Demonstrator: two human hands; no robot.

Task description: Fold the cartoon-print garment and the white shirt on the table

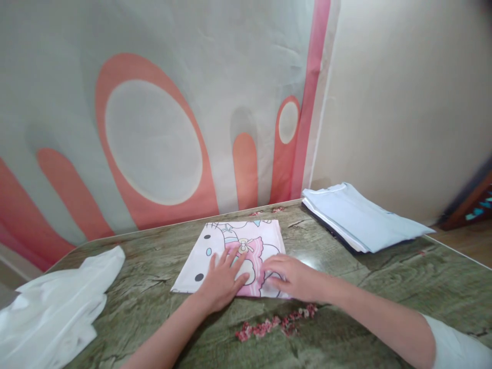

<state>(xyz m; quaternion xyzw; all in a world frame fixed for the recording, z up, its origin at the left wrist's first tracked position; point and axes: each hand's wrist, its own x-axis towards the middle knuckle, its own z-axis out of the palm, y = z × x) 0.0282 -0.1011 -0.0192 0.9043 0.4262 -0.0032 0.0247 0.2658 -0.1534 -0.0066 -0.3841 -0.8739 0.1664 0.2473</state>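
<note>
A folded white and pink cartoon-print cloth (246,241) lies flat in the middle of the green patterned table (384,277). My left hand (223,279) rests palm down on its near part, fingers spread and stretched out. My right hand (292,277) lies flat beside it on the cloth's near right corner, fingers extended to the left and close together. Neither hand holds anything.
A crumpled white cloth (57,307) sits at the table's left edge. A stack of folded pale blue cloths (361,218) lies at the back right. A grey and salmon patterned sheet (154,118) hangs behind the table. A printed pink flower sprig (277,324) marks the tabletop near me.
</note>
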